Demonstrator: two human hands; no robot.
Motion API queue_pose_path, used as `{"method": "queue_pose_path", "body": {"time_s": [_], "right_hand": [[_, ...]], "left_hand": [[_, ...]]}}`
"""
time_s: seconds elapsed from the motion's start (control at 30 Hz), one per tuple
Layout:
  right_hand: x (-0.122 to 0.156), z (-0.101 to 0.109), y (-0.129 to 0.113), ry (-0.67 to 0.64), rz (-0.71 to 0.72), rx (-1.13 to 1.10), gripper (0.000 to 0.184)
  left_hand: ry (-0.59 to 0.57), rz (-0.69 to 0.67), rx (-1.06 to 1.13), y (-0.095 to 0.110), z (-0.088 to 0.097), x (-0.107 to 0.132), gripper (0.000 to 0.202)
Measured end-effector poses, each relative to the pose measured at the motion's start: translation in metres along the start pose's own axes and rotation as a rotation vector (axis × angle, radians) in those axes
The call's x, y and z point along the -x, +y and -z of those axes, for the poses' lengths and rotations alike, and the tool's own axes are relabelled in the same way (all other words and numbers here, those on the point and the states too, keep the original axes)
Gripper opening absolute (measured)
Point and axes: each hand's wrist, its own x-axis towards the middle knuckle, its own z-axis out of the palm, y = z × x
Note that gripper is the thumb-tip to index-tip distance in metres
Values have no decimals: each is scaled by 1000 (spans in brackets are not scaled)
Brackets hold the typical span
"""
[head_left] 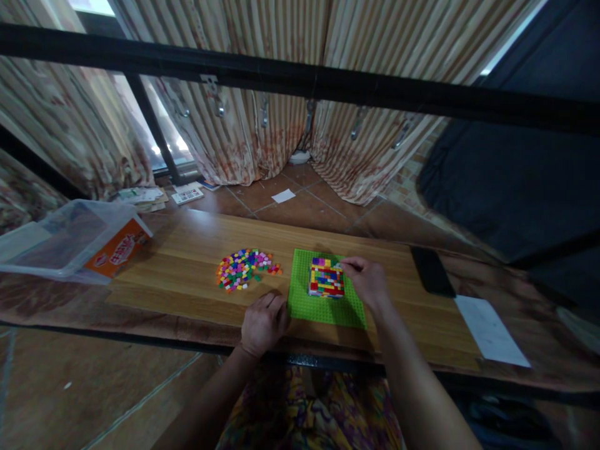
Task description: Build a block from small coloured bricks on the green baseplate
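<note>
A green baseplate lies on the wooden table, carrying a square block of many-coloured small bricks. My right hand rests at the block's far right corner, fingers pinched together there; what they pinch is too small to name. My left hand sits curled on the table against the baseplate's near left corner, holding nothing visible. A loose pile of coloured small bricks lies on the table to the left of the plate, clear of both hands.
A clear plastic bin with an orange label lies at the table's left end. A black phone and a white paper sheet sit to the right. A black bar crosses overhead before curtains.
</note>
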Motion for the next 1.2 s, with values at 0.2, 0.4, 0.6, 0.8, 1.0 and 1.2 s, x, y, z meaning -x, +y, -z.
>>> {"method": "queue_pose_path", "body": {"time_s": [0.2, 0.4, 0.6, 0.8, 1.0, 1.2], "right_hand": [[-10, -7, 6, -20, -10, 84, 25], [-16, -13, 4, -27, 2, 122, 22], [-15, -16, 5, -16, 16, 74, 24], [-12, -11, 9, -59, -9, -13, 27], [-20, -5, 9, -173, -131, -210, 39], [-29, 0, 3, -278, -248, -235, 37]], "left_hand": [[-6, -1, 4, 0, 0, 0, 15], [0, 6, -7, -1, -2, 1, 13], [-3, 4, -18, 0, -1, 1, 15], [-7, 12, -17, 2, 2, 0, 15], [-23, 11, -16, 0, 0, 0, 15], [-10, 14, -18, 0, -1, 1, 14]]}}
